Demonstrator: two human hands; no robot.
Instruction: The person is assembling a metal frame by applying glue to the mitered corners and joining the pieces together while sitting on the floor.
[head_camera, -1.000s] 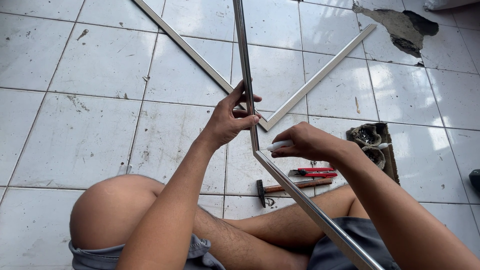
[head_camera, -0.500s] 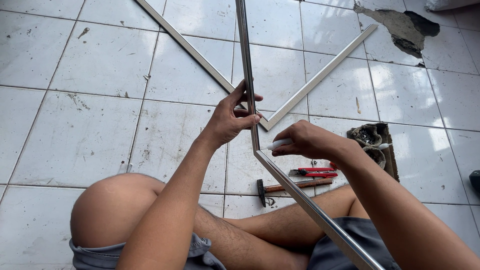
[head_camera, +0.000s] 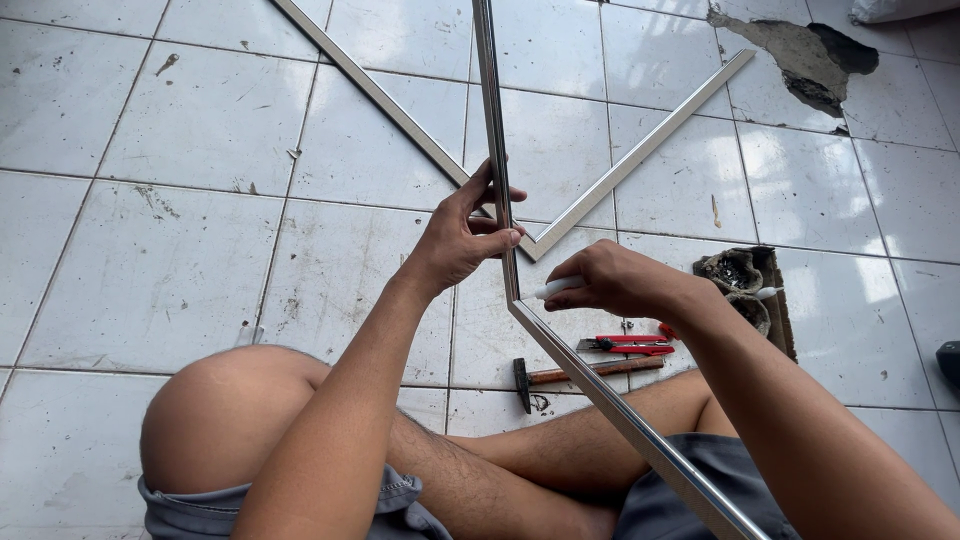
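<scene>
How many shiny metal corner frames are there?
2: one metal frame held by the left hand, right hand beside it; another frame flat on the tiled floor.

The metal frame (head_camera: 497, 150) ran off the top edge and the bottom right edge. The right hand (head_camera: 620, 280) covered most of the white pen-like tool (head_camera: 556, 288). The floor frame (head_camera: 640, 150) was cut at upper left. A dark object (head_camera: 950, 362) at right edge was unidentifiable. The small box (head_camera: 745, 280) held contents too small to tell.
</scene>
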